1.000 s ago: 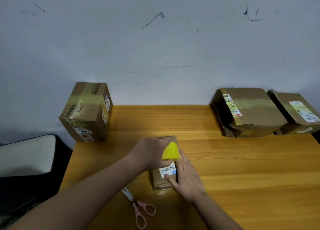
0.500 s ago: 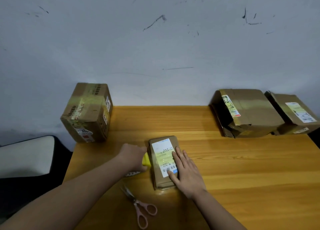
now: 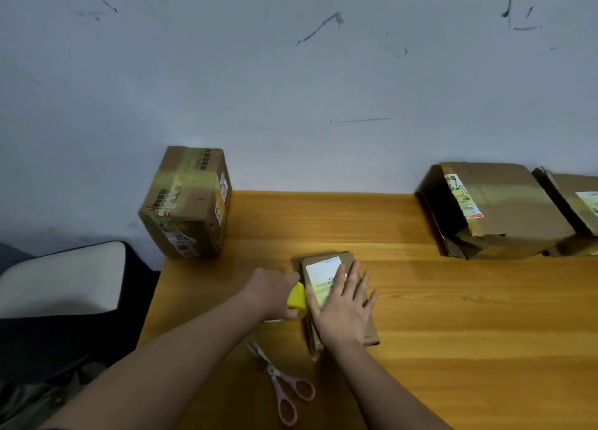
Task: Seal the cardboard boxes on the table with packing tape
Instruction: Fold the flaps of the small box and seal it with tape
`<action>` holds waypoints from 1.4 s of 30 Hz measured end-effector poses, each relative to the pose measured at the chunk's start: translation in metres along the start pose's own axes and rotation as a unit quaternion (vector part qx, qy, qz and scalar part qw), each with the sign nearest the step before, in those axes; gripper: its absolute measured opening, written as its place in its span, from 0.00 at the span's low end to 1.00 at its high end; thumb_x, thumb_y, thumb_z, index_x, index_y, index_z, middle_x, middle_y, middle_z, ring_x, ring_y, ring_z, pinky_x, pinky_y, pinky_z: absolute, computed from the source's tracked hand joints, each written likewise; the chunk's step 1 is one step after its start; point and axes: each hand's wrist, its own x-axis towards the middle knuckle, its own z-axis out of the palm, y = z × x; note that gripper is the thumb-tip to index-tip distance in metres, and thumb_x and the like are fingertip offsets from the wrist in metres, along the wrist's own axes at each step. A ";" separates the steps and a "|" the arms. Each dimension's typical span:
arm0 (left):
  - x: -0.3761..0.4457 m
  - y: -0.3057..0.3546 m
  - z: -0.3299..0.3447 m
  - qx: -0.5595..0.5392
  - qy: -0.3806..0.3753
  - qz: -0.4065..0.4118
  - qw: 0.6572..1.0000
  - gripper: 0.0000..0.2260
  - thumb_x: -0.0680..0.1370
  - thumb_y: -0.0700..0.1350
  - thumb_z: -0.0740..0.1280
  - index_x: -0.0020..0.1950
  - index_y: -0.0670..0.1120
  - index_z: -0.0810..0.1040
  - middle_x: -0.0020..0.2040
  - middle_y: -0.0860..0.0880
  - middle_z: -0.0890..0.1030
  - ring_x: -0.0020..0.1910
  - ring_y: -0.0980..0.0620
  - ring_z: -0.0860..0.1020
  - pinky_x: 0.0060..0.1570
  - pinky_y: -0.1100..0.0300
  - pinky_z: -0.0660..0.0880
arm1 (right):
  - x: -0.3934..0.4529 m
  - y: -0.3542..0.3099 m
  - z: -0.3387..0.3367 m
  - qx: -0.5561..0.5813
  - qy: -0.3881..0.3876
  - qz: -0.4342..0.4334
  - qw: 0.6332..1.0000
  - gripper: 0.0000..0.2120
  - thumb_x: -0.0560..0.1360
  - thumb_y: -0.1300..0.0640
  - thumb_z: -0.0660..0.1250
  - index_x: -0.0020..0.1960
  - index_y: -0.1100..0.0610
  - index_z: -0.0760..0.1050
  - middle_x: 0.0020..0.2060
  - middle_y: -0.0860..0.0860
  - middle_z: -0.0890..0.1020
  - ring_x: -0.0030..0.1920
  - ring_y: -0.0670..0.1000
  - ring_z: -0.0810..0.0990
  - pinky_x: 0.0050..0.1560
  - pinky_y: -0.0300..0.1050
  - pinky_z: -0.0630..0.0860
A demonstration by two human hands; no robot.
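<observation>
Table [image 3: 453,316] carried big boxes along the wall. Small box [image 3: 348,297] sat mid-table, near edge. Right hand [image 3: 344,306] lay flat on it, fingers straight. Left hand [image 3: 275,295] curled round yellow tape roll [image 3: 297,296] beside box. Scissors [image 3: 281,381] nearby. Risk: tape may wrinkle or skew if box slides.

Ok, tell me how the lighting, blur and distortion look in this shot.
Head view: dim, yellowish light, with the wooden table the brightest area; wide-angle bending tilts the tall box and the boxes at right outward; the white label on the small box is too washed out to read; edges of the scissors look soft.
</observation>
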 end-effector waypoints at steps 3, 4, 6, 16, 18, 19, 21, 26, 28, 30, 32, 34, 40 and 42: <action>0.003 -0.002 -0.002 0.013 0.004 0.016 1.000 0.26 0.74 0.62 0.64 0.65 0.47 0.66 0.56 0.45 0.79 0.53 0.43 0.79 0.42 0.56 0.67 | 0.001 0.003 0.001 -0.015 -0.024 -0.012 1.000 0.47 0.69 0.28 0.31 0.78 0.58 0.41 0.77 0.58 0.42 0.77 0.62 0.40 0.73 0.65 0.45; 0.003 -0.002 -0.003 0.018 0.005 0.020 1.000 0.26 0.75 0.61 0.64 0.65 0.46 0.67 0.56 0.45 0.79 0.53 0.44 0.79 0.42 0.56 0.68 | 0.001 0.004 0.000 -0.016 -0.022 -0.013 1.000 0.47 0.68 0.28 0.30 0.78 0.57 0.38 0.77 0.58 0.39 0.77 0.61 0.37 0.73 0.65 0.43; 0.004 -0.001 -0.006 0.029 0.003 0.026 0.999 0.25 0.75 0.61 0.64 0.64 0.46 0.67 0.55 0.46 0.79 0.52 0.45 0.79 0.43 0.56 0.70 | 0.001 0.004 -0.001 -0.012 -0.013 -0.008 1.000 0.47 0.69 0.28 0.31 0.78 0.57 0.37 0.77 0.58 0.38 0.77 0.61 0.36 0.73 0.65 0.41; 0.009 0.018 -0.018 0.142 -0.038 0.016 0.989 0.24 0.77 0.60 0.63 0.64 0.44 0.69 0.57 0.47 0.78 0.55 0.47 0.78 0.53 0.52 0.76 | 0.000 0.002 -0.002 -0.031 -0.023 -0.005 0.999 0.48 0.66 0.29 0.29 0.78 0.57 0.37 0.77 0.57 0.37 0.77 0.61 0.37 0.73 0.66 0.42; 0.008 0.018 -0.018 0.147 -0.043 0.014 0.988 0.25 0.76 0.60 0.63 0.64 0.44 0.69 0.57 0.47 0.77 0.55 0.47 0.78 0.53 0.51 0.76 | 0.001 0.002 -0.003 -0.030 -0.026 -0.005 0.999 0.48 0.66 0.29 0.29 0.78 0.57 0.37 0.77 0.57 0.37 0.77 0.61 0.37 0.72 0.66 0.41; 0.008 0.017 -0.017 0.144 -0.045 0.011 0.989 0.25 0.76 0.60 0.64 0.65 0.44 0.68 0.57 0.47 0.77 0.55 0.47 0.78 0.53 0.51 0.76 | 0.001 0.002 -0.003 -0.029 -0.027 -0.005 0.999 0.48 0.66 0.29 0.29 0.78 0.57 0.38 0.77 0.57 0.37 0.77 0.61 0.37 0.72 0.66 0.41; 0.009 0.013 -0.018 0.135 -0.046 0.013 0.990 0.25 0.76 0.60 0.64 0.65 0.44 0.67 0.57 0.46 0.77 0.54 0.46 0.78 0.52 0.52 0.75 | 0.000 0.002 -0.004 -0.021 -0.023 -0.007 0.999 0.49 0.66 0.28 0.30 0.79 0.57 0.39 0.77 0.57 0.38 0.77 0.61 0.37 0.72 0.66 0.42; 0.000 -0.013 -0.016 0.079 -0.030 0.049 0.995 0.27 0.76 0.63 0.62 0.67 0.47 0.65 0.57 0.45 0.78 0.54 0.44 0.78 0.43 0.55 0.70 | -0.001 0.005 -0.007 -0.026 -0.033 -0.018 0.999 0.58 0.58 0.23 0.19 0.78 0.57 0.36 0.77 0.57 0.37 0.77 0.61 0.36 0.72 0.66 0.42; -0.009 -0.021 -0.003 0.032 -0.015 0.035 0.999 0.30 0.75 0.65 0.61 0.70 0.49 0.63 0.58 0.44 0.78 0.54 0.43 0.78 0.42 0.54 0.69 | -0.001 0.005 -0.008 -0.024 -0.036 -0.017 0.999 0.58 0.58 0.22 0.22 0.78 0.56 0.35 0.77 0.57 0.36 0.77 0.61 0.36 0.72 0.66 0.42; -0.016 -0.019 0.005 0.009 -0.017 0.017 1.000 0.31 0.76 0.65 0.60 0.72 0.49 0.60 0.59 0.44 0.78 0.55 0.43 0.78 0.43 0.55 0.70 | -0.001 0.003 -0.008 -0.024 -0.042 -0.016 0.999 0.54 0.61 0.24 0.28 0.78 0.56 0.36 0.77 0.57 0.36 0.76 0.61 0.35 0.72 0.66 0.42; -0.015 -0.013 0.008 0.031 -0.020 0.011 0.999 0.30 0.77 0.63 0.60 0.72 0.47 0.60 0.58 0.44 0.78 0.54 0.43 0.79 0.42 0.55 0.68 | -0.001 0.002 -0.009 -0.029 -0.046 -0.014 0.998 0.53 0.62 0.26 0.29 0.78 0.56 0.35 0.77 0.57 0.36 0.76 0.61 0.35 0.72 0.66 0.41; -0.009 -0.005 0.006 0.072 -0.030 0.015 0.997 0.27 0.78 0.60 0.61 0.69 0.45 0.63 0.57 0.44 0.78 0.53 0.43 0.78 0.41 0.55 0.67 | -0.001 0.003 -0.010 -0.034 -0.047 -0.010 0.998 0.52 0.62 0.26 0.30 0.78 0.57 0.35 0.77 0.57 0.35 0.76 0.62 0.34 0.72 0.66 0.41; 0.006 0.019 -0.001 0.087 -0.070 -0.011 0.994 0.22 0.77 0.56 0.65 0.64 0.43 0.67 0.58 0.45 0.77 0.56 0.45 0.77 0.53 0.50 0.75 | 0.000 0.000 -0.013 -0.026 -0.058 -0.004 0.998 0.49 0.73 0.27 0.49 0.78 0.57 0.34 0.77 0.57 0.35 0.76 0.62 0.34 0.72 0.69 0.40; 0.009 0.020 -0.002 0.105 -0.081 -0.009 0.991 0.22 0.78 0.55 0.65 0.65 0.43 0.66 0.59 0.45 0.77 0.56 0.45 0.77 0.54 0.49 0.76 | -0.001 -0.001 -0.014 -0.023 -0.060 -0.003 0.998 0.49 0.73 0.27 0.50 0.78 0.57 0.34 0.77 0.57 0.35 0.76 0.62 0.34 0.72 0.69 0.40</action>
